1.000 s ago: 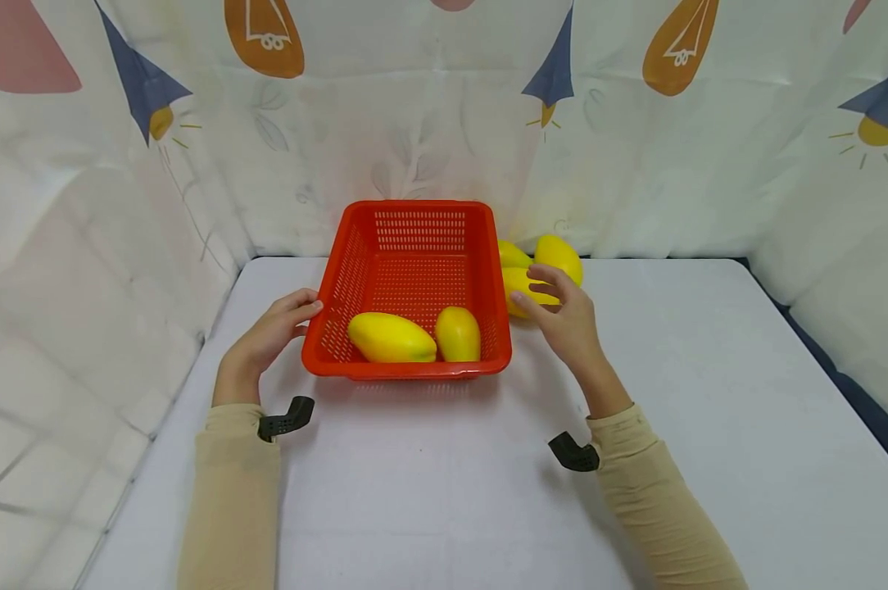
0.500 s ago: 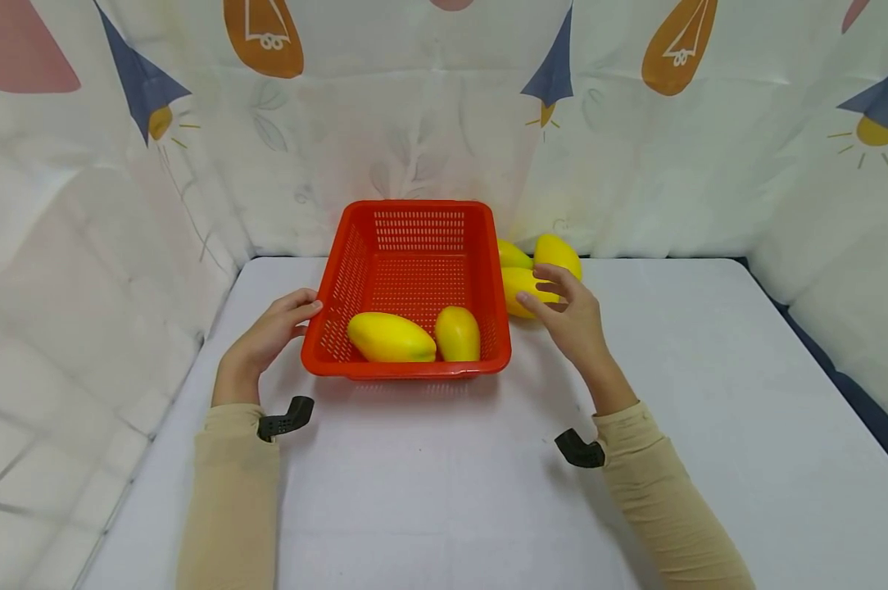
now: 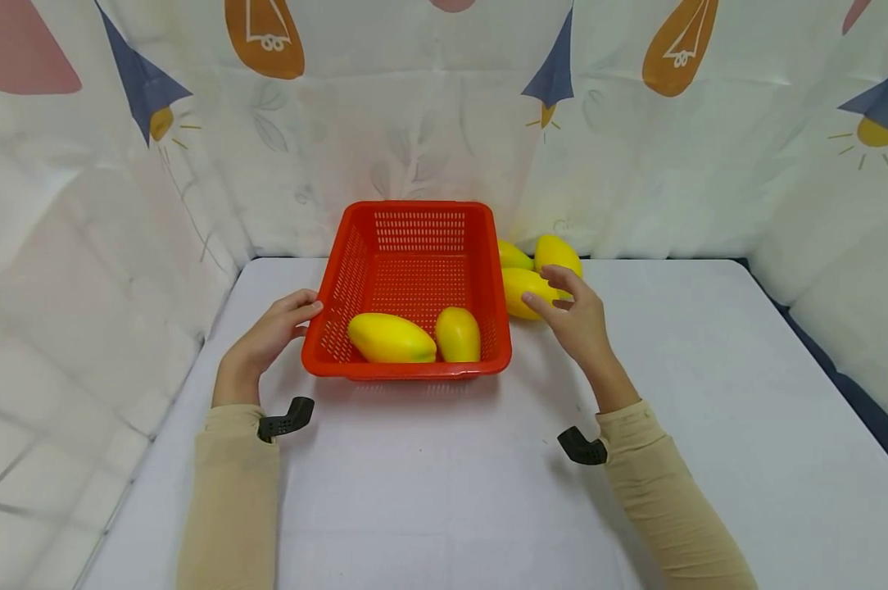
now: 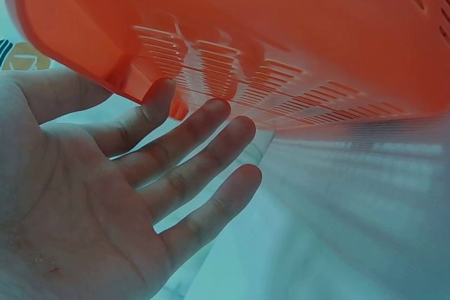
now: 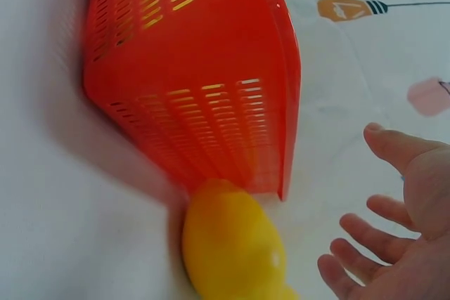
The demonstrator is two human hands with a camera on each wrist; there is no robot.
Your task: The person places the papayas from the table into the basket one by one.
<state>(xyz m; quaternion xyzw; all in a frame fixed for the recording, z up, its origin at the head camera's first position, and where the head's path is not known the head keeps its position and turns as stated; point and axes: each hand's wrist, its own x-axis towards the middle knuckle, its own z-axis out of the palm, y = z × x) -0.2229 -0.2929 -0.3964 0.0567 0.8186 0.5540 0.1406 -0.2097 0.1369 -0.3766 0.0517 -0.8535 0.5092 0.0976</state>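
Note:
A red plastic basket (image 3: 422,279) with slotted walls sits at the middle of the table, and two yellow mangoes lie inside: a long one (image 3: 391,338) and a rounder one (image 3: 458,334). My left hand (image 3: 273,332) holds the basket's left rim, its thumb over the edge; in the left wrist view the fingers (image 4: 200,152) spread under the slotted side. On the right, my right hand (image 3: 578,321) hovers with parted, loosely bent fingers and holds nothing. Beside it a mango (image 3: 525,292) lies against the basket; the right wrist view shows this mango (image 5: 232,244) by the slotted wall.
Two more mangoes lie behind that one: one (image 3: 558,253) at the back and one (image 3: 514,256) partly hidden by the basket. A printed curtain (image 3: 444,123) hangs along the table's back edge. White cloth covers the table (image 3: 429,483).
My right hand has drifted slightly to the right, away from the basket, uncovering more of the nearest mango. The left hand, the basket and the mangoes stay put.

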